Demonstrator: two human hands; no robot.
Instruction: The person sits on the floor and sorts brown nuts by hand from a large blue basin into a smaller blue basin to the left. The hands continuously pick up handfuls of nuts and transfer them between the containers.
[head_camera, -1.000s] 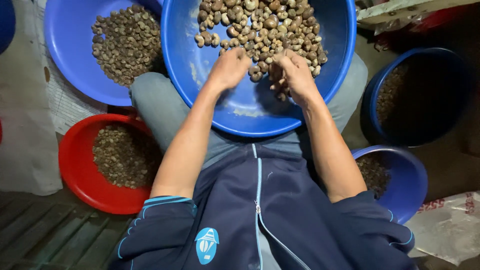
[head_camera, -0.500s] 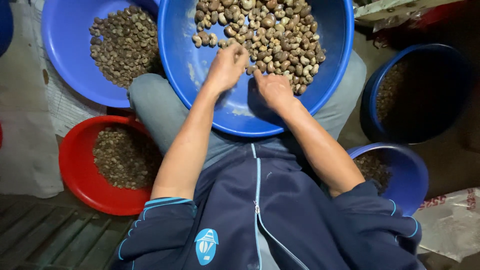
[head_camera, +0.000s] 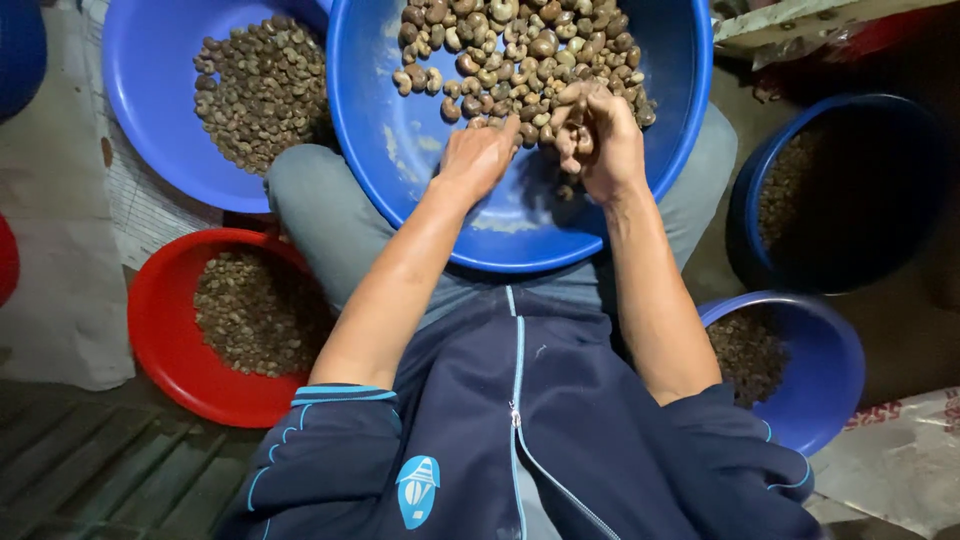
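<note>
We rest the blue basin (head_camera: 400, 150) on our lap, keeping the nuts (head_camera: 510, 55) at its far edge within reach. Our left hand (head_camera: 478, 155) lies flat and empty at the pile's near edge; our right hand (head_camera: 600, 140) curls around several nuts.

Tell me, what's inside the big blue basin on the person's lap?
The basin holds a heap of brown nuts. Both hands, left and right, cover some nuts at the heap's edge.
</note>
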